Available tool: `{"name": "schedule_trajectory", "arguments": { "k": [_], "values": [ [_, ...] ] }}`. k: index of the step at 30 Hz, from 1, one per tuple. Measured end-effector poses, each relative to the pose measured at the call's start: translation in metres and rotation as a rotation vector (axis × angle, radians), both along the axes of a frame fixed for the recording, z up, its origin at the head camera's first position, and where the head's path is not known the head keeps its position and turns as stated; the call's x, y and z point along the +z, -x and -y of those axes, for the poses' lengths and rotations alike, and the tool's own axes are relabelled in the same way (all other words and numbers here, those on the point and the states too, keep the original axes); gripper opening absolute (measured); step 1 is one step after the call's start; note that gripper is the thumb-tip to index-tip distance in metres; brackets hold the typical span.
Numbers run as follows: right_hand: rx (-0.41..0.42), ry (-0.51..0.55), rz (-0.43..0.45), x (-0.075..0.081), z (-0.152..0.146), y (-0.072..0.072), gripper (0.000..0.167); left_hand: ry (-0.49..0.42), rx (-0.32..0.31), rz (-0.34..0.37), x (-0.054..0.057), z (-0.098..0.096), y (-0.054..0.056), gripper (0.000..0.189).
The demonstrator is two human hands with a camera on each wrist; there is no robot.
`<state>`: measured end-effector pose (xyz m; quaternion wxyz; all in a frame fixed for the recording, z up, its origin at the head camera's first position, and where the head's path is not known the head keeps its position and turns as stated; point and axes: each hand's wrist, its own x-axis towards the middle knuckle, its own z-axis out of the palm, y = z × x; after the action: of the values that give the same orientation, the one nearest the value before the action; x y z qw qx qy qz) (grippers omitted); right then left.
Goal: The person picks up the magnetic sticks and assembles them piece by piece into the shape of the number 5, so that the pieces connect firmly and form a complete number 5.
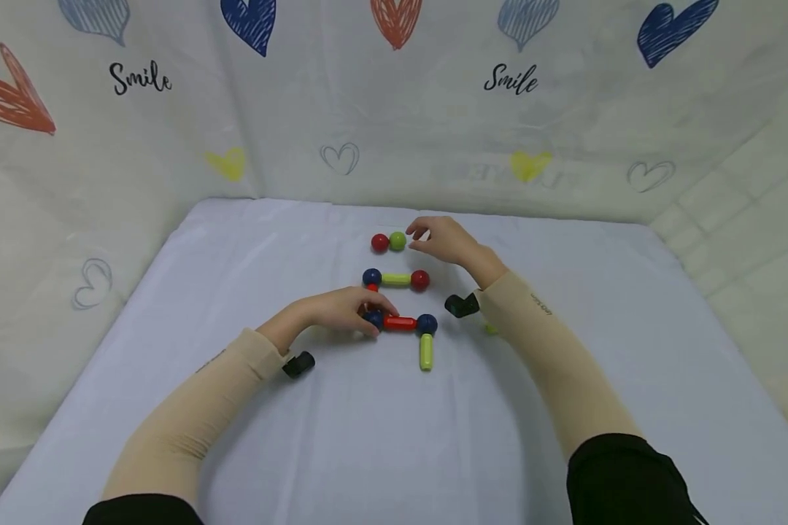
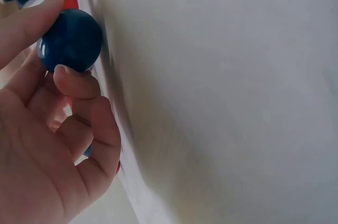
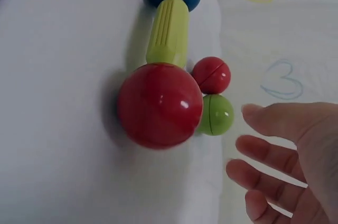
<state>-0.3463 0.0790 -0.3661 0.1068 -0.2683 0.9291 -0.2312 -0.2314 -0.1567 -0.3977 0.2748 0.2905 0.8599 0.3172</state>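
A chain of toy balls and rods lies on the table. My left hand grips its lower-left blue ball between thumb and fingers. From that ball a red rod runs right to another blue ball, which has a yellow-green rod pointing towards me. Partly hidden, a second red rod leads up to a third blue ball. A yellow-green rod joins that one to a red ball. Behind sit a smaller red ball and a green ball, side by side. My right hand, fingers loosely bent and holding nothing, is just right of the green ball.
A yellow-green piece lies mostly hidden beside my right sleeve. White cloth covers the table, and a curtain printed with hearts hangs behind its far edge. Dark wrist cameras stick out at both wrists.
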Motion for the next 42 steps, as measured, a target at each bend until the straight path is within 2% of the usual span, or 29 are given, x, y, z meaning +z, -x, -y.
{"name": "schedule_trajectory", "arguments": {
  "k": [7,18,25,33,38,42],
  "values": [
    [-0.095,-0.052,0.056,-0.006,0.019,0.014,0.045,-0.012,-0.010,0.004,0.000,-0.002,0.001,0.045],
    [-0.137,-0.135,0.051,-0.018,0.029,0.021,0.050,-0.044,-0.015,0.007,-0.006,-0.006,0.000,0.044],
    [-0.167,-0.115,0.044,-0.024,0.025,0.021,0.049,-0.035,0.014,-0.004,-0.005,-0.011,-0.002,0.041],
    [-0.176,-0.017,-0.018,-0.012,0.010,0.006,0.045,-0.020,0.091,-0.038,-0.001,-0.017,-0.001,0.029],
    [-0.147,0.033,-0.029,-0.005,-0.005,-0.014,0.046,0.023,0.108,-0.075,0.001,-0.020,-0.001,0.023],
    [-0.092,0.062,-0.033,0.003,-0.016,-0.033,0.046,0.094,0.118,-0.139,0.005,-0.022,-0.004,0.023]
  ]
}}
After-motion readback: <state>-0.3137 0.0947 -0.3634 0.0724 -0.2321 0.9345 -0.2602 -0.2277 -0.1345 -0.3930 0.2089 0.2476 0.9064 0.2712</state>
